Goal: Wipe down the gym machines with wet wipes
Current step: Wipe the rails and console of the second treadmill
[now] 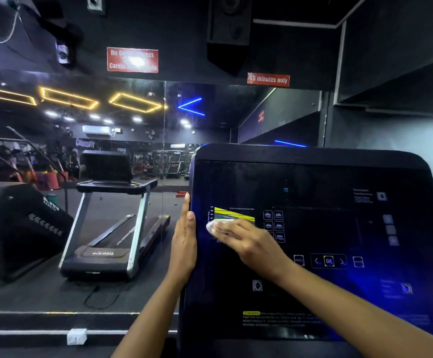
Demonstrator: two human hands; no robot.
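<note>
A large black treadmill console panel (313, 182) fills the right half of the view, with printed buttons and a yellow chart on its left side. My right hand (246, 241) lies flat on the panel and presses a white wet wipe (216, 225) against the chart area. My left hand (184, 241) rests on the console's left edge, fingers straight and upright, thumb on the front face.
A wall mirror (81, 202) straight ahead reflects a treadmill (112, 228), another black machine (16, 215) at left and the gym room. Red signs (132, 59) hang above the mirror. A white socket box (76, 336) sits on the ledge below.
</note>
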